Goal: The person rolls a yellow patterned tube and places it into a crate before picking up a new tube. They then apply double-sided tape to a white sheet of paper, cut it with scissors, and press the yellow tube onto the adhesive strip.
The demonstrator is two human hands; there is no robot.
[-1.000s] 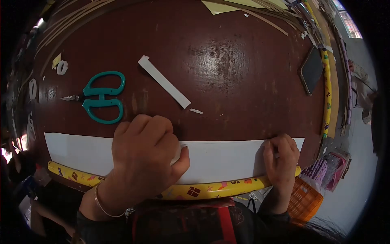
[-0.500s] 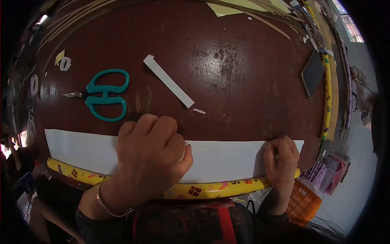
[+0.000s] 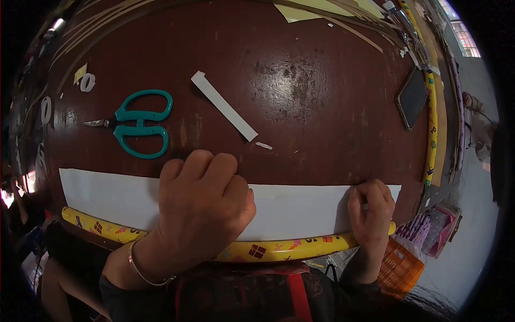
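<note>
A yellow patterned roll of wrapping paper (image 3: 279, 249) lies along the near table edge, with a long white paper strip (image 3: 300, 209) spread flat just beyond it. My left hand (image 3: 204, 198), with a bracelet on the wrist, is closed in a fist over the strip left of its middle; whatever is in its fingers is hidden. Near the strip's right end, my right hand (image 3: 372, 212) rests with curled, closed fingers, and I cannot make out what is in them. Teal-handled scissors (image 3: 142, 115) lie beyond my left hand, blades to the left.
A narrow white strip (image 3: 225, 107) and a small white scrap (image 3: 264, 145) lie mid-table. White rings (image 3: 87, 82) sit at the left. A dark phone-like slab (image 3: 412, 99) lies at the right beside another yellow roll (image 3: 431, 129). An orange basket (image 3: 399, 265) stands below the right edge.
My left hand has shifted slightly right and turned a little. The bit of white seen by its thumb earlier is now hidden. My right hand, strip and roll stay put.
</note>
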